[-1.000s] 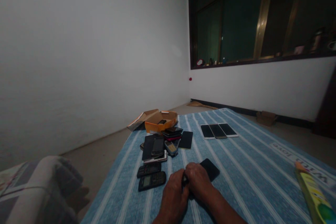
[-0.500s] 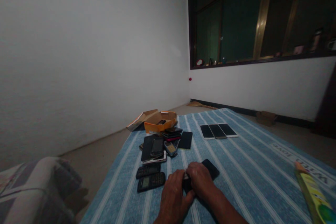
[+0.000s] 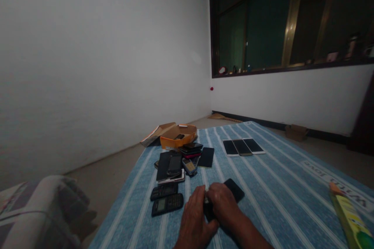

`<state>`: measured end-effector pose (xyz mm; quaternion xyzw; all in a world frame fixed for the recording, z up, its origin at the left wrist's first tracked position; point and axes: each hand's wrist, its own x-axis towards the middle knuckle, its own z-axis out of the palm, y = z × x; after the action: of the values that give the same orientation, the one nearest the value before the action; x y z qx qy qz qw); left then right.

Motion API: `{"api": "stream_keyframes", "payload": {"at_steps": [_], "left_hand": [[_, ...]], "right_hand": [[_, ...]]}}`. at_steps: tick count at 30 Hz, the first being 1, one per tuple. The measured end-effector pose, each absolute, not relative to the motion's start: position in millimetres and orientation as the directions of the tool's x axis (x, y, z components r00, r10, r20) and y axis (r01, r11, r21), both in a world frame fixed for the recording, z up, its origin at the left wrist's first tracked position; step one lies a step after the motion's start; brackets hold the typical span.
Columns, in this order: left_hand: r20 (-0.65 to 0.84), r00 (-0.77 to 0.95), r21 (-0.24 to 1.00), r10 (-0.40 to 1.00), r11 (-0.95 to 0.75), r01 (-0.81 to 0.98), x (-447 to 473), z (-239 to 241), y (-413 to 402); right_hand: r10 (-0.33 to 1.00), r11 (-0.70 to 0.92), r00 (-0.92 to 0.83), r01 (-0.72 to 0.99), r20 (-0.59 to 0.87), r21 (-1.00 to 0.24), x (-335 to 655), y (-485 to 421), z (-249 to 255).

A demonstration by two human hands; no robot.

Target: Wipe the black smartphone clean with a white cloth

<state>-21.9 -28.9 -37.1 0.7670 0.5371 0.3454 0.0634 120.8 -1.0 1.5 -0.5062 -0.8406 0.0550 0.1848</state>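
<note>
"Where are the hands?"

"Low over the striped cloth (image 3: 271, 206). The left hand (image 3: 195, 218) and right hand (image 3: 223, 201) together grasp a small dark device (image 3: 208, 212), mostly hidden between them."

"How far along?"

"Partway, I'd judge. Three phones (image 3: 242, 147) lie in a neat row; two keypad phones (image 3: 167, 205) sit together. A mixed pile (image 3: 174, 164) lies loosely heaped before the orange box (image 3: 173, 142)."

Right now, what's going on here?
A person's left hand and right hand hold a dark object between them, mostly hidden. A dark phone lies just beyond the right hand. Two keypad phones and a phone pile sit to the left, near an open orange box; three phones lie in a row farther off.
</note>
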Motion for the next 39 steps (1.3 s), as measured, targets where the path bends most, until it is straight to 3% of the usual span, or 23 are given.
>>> {"api": "stream_keyframes", "payload": {"at_steps": [4, 17, 26, 32, 39], "left_hand": [[0.471, 0.178, 0.463, 0.864, -0.413, 0.784, -25.5, -47.8, -25.7], [0.364, 0.158, 0.556, 0.918, -0.350, 0.754, -25.5, -44.8, -27.5], [0.450, 0.179, 0.546, 0.875, -0.429, 0.720, -28.3, -53.0, -24.6], [0.445, 0.175, 0.555, 0.878, -0.424, 0.716, -27.2, -48.5, -25.8], [0.550, 0.178, 0.481, 0.816, -0.484, 0.732, -25.9, -50.6, -25.2]], "right_hand": [[0.873, 0.478, -0.416, 0.834, 0.256, -0.275, 118.5, -0.7, -2.0], [0.964, 0.139, -0.086, 0.969, 0.253, -0.203, 163.3, 20.5, -0.6], [0.911, 0.378, -0.304, 0.886, 0.278, -0.267, 130.2, 2.8, -1.7], [0.946, 0.291, -0.235, 0.918, 0.223, -0.270, 134.2, 1.4, 5.3], [0.895, 0.425, -0.344, 0.850, 0.283, -0.311, 119.2, -7.8, -7.7]]}}
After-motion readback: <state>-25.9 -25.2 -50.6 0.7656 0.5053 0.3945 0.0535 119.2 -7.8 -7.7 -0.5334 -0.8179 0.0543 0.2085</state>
